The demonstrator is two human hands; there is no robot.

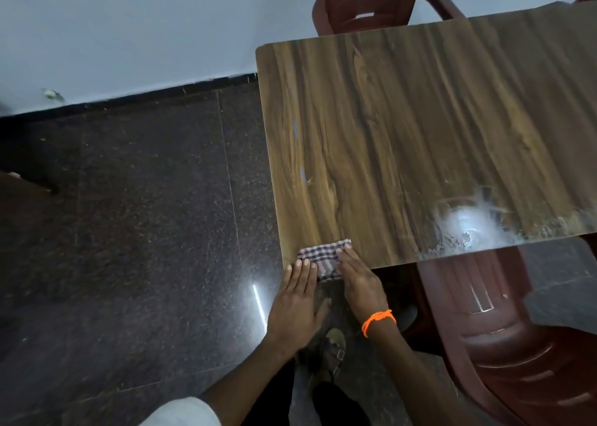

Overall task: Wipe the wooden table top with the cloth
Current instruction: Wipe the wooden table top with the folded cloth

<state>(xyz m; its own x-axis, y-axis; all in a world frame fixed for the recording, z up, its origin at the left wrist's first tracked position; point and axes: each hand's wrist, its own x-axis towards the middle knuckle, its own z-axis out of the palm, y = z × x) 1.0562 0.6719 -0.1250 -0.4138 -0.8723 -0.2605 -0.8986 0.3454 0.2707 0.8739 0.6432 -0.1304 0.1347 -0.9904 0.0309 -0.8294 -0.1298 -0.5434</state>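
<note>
The wood-grain surface point(403, 141) stretches away beyond both hands, with a bright glare patch off to the right of them. A maroon plastic chair point(504, 345) stands right of the right forearm. The checked cloth point(323, 259) lies at the surface's near corner, hanging over the edge. The left hand point(295, 303) and right hand point(360, 282) lie flat, fingers extended, on the cloth.

Both arms are stretched forward and down; the left hand point(295, 299) is held flat, palm down, fingers extended together, while the right hand point(357, 280) is laid flat beside it, fingers straight, wrist bent
</note>
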